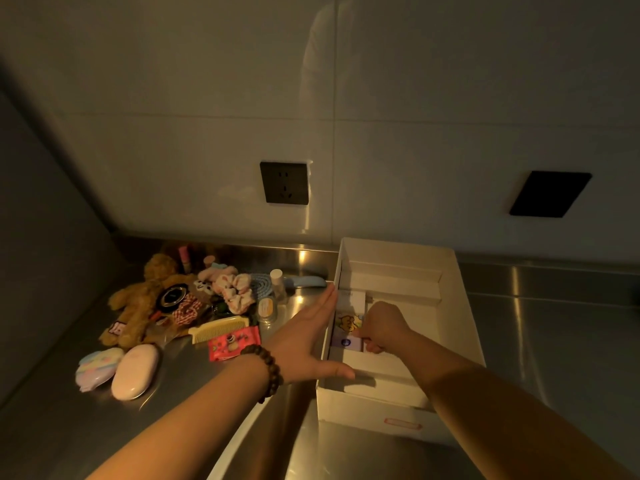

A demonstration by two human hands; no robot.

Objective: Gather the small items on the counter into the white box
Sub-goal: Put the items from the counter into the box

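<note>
The white box (464, 306) stands open on the steel counter. My left hand (308, 336) lies flat with straight fingers against the box's left wall, thumb over the near rim. Inside the box, my right hand (379, 327) pinches a small pack with a blue mark (348, 342). A pack with a yellow cartoon (346, 322) and a white charger (353, 297) lie just beyond it. Left of the box lies a pile: a brown teddy bear (138, 306), a comb (218, 329), a red snack packet (233, 342), a pink scrunchie (235, 292), a pale oval case (135, 370), a pastel case (98, 368).
Small bottles (277, 284) and a blue coiled item (259, 280) sit near the back wall. Two dark wall sockets (284, 182) are above the counter. Bare steel counter (554, 341) stretches to the right of the box. The light is dim.
</note>
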